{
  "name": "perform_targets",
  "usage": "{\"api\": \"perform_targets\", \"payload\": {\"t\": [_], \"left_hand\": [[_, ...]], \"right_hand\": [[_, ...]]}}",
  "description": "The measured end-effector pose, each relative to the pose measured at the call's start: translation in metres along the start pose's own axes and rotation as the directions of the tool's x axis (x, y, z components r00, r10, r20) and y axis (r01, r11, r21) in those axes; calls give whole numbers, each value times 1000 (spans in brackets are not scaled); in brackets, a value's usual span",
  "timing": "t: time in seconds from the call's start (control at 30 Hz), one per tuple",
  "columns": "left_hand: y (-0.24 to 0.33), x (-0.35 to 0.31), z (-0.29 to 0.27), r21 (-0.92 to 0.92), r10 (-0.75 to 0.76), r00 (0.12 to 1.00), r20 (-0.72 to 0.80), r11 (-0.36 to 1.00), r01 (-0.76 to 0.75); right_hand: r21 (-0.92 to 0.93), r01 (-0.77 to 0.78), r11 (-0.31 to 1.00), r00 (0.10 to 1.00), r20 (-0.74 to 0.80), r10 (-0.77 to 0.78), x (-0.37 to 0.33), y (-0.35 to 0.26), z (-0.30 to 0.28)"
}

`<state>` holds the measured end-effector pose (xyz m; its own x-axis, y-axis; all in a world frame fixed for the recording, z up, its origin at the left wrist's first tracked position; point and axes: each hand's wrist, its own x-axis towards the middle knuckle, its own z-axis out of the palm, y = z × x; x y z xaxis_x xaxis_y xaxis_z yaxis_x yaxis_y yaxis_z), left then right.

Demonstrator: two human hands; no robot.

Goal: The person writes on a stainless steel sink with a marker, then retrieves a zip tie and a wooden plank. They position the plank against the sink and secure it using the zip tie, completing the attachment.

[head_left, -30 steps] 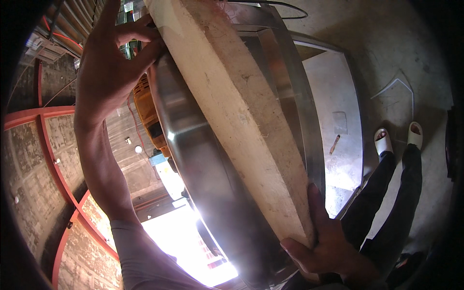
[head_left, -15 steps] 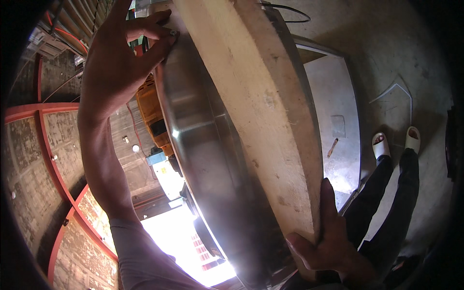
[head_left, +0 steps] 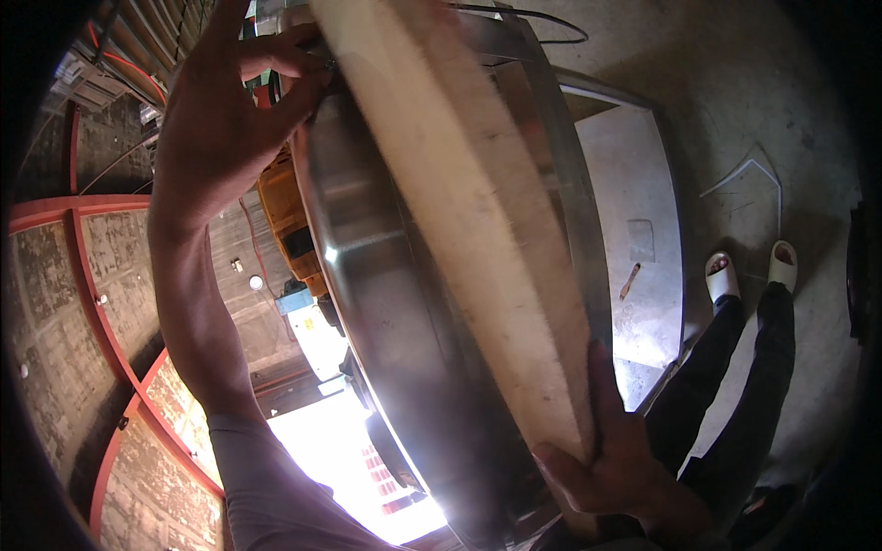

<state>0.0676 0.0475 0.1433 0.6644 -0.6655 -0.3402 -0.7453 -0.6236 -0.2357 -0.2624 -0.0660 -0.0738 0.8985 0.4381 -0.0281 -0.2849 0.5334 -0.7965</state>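
A long, squared wooden beam (head_left: 473, 230) lies along the shiny metal surface (head_left: 367, 275), slanting from top centre toward the lower right. My right hand (head_left: 606, 468) grips its near end, thumb on the left side and fingers along the right. At the top left, my left hand (head_left: 216, 119) is by the metal surface's left edge, close to the beam's far part. Its thumb and a finger come together in a pinch around a small shiny spot that I cannot make out. The beam looks smeared by motion.
Right of the metal surface is a pale panel (head_left: 634, 211) with a brush-like tool (head_left: 630, 281) on it. My legs and light slippers (head_left: 721, 275) stand on the concrete floor. A bent white strip (head_left: 781, 188) lies there. Orange equipment (head_left: 283, 207) sits beyond the left edge; a black cable (head_left: 560, 41) curves at the top.
The beam has shifted left across the metal, baring more of the surface on its right. My right hand has moved slightly left with it. My left hand has stayed almost in place.
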Motion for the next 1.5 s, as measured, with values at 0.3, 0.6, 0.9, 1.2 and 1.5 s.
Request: {"api": "perform_targets", "payload": {"t": [0.3,0.6,0.9,1.2,1.5], "left_hand": [[-4,0,-3,3,14,1000,-4,1000,-14],[-14,-7,6,-290,-176,984,-18,943,164],[-19,-6,1,-244,-145,988,48,958,152],[-21,-1,7,-175,-132,986,103,973,148],[-13,-3,-10,68,31,998,47,997,-34]], "right_hand": [[18,-15,1000,1000,20,14,1,1,2],[369,98,924,927,-372,50,1,-2,-7],[364,-86,927,988,-91,127,0,2,-23],[162,-102,981,993,-34,109,3,10,-31],[23,-67,997,995,72,65,9,-12,-19]]}}
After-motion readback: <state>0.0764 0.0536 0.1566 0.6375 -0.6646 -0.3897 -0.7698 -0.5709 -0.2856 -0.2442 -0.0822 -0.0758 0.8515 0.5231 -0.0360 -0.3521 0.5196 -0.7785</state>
